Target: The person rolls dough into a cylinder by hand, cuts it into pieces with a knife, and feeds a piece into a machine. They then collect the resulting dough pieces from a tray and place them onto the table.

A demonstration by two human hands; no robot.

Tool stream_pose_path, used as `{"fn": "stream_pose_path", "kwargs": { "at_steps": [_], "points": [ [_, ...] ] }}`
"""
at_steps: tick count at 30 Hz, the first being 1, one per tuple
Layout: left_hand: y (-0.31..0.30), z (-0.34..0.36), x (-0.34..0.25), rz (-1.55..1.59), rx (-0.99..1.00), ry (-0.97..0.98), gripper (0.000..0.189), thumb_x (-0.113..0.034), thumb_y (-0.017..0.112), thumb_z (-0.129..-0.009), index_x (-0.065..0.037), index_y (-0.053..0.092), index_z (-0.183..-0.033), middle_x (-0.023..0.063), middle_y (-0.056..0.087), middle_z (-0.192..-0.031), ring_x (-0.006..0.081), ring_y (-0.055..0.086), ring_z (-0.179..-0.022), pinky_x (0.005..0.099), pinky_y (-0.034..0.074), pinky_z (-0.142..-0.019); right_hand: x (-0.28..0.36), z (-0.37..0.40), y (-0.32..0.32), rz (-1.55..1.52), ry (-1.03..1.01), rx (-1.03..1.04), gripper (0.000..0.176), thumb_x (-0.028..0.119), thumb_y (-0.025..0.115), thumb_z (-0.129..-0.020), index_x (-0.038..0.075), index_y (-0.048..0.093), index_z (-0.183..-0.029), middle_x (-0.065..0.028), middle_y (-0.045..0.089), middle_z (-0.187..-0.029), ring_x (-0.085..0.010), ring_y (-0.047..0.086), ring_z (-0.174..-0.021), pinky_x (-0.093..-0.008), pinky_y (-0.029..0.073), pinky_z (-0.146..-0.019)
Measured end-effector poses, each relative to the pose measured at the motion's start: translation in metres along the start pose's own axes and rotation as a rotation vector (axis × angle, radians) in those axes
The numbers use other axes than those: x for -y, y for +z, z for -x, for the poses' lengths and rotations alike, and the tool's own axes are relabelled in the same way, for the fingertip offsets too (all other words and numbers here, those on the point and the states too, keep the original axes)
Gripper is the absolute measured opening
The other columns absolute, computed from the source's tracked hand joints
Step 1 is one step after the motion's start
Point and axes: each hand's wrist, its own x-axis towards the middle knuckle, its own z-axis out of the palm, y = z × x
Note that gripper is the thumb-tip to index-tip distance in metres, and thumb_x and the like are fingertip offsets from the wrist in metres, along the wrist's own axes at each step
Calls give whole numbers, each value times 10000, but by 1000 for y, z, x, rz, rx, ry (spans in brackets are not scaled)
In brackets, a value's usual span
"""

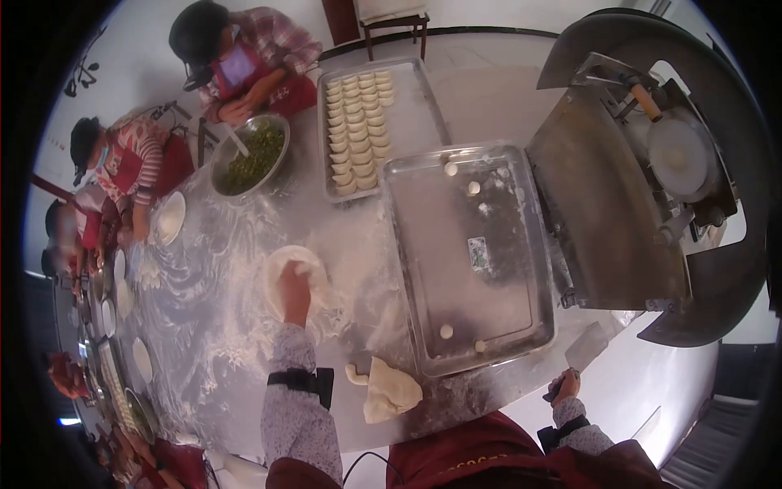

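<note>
My left hand [294,285] is down in a white bowl of flour [275,265] on the floured table. Its fingers are bent together, slightly blurred, with white flour at their tips. My right hand [566,386] is closed round the dark handle of a cleaver [586,346], whose broad flat blade points away from me beside the table's edge. A lump of pale dough [391,391] with a thin tail lies on the table between my hands, touched by neither.
A metal tray [468,293] with several small dough balls lies ahead. Behind it stands a tray of dumplings [358,130]. A bowl of green filling [259,159] is near a co-worker [244,65]. A machine [619,187] stands at right; other people line the left.
</note>
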Motion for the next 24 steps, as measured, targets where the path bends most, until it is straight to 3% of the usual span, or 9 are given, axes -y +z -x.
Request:
{"fn": "stream_pose_path", "kwargs": {
  "at_steps": [5,8,9,12,14,16,18,20,24],
  "points": [
    [-44,-27,-193,1036,-169,-56,263,-40,424,-864,-5,515,-1108,61,581,-999,148,559,-858,299,462,-728,6,21,4,7,19,-3,48,90,459,-721,104,413,-720,-12,387,-514,-141,394,-359,-277,362,-320],
    [40,-65,-176,357,322,245,260,-44,424,-846,16,547,-1067,62,582,-1017,115,518,-937,237,407,-826,-2,13,-11,41,-66,23,51,77,454,-719,99,413,-741,-17,381,-514,-138,381,-355,-271,361,-323],
    [62,-83,-173,268,226,541,286,-80,452,-853,10,517,-1117,58,566,-1052,114,500,-966,237,395,-848,0,13,-16,28,-44,51,62,70,451,-726,80,414,-774,-24,386,-522,-150,393,-352,-283,374,-322],
    [85,-99,-223,1013,377,361,317,-126,473,-865,3,500,-1153,80,554,-1099,173,515,-1007,270,387,-893,9,31,-19,10,-67,47,102,56,446,-731,49,428,-831,-35,395,-534,-157,407,-342,-291,396,-326],
    [159,-125,-193,181,236,785,319,-163,499,-855,-12,524,-1135,93,558,-1092,230,527,-1013,319,395,-900,14,39,-26,70,-91,75,82,59,445,-732,34,426,-808,-39,396,-521,-154,405,-340,-288,395,-324],
    [244,-144,-171,257,126,959,279,-165,477,-824,-38,560,-1058,112,582,-1049,254,524,-1026,380,394,-887,12,46,-35,98,-124,81,65,59,442,-730,25,427,-783,-45,401,-511,-157,406,-333,-289,394,-320],
    [258,-131,-217,-173,467,491,313,-252,471,-820,-115,571,-1082,86,548,-1126,248,485,-1097,408,366,-923,9,50,-41,112,-111,68,82,55,447,-707,23,428,-780,-49,400,-497,-166,412,-324,-284,394,-311],
    [283,-70,-237,-128,261,467,327,-301,473,-800,-180,580,-1085,79,512,-1165,268,462,-1111,449,387,-897,6,52,-47,148,-93,52,109,54,450,-703,24,425,-805,-48,404,-507,-163,413,-330,-280,396,-312],
    [243,54,-235,-61,374,1125,341,-122,534,-765,-219,599,-1086,71,505,-1161,270,526,-972,407,444,-804,10,56,-50,146,-106,85,78,47,428,-721,24,425,-796,-50,409,-501,-165,417,-324,-281,406,-312]
  ]
}}
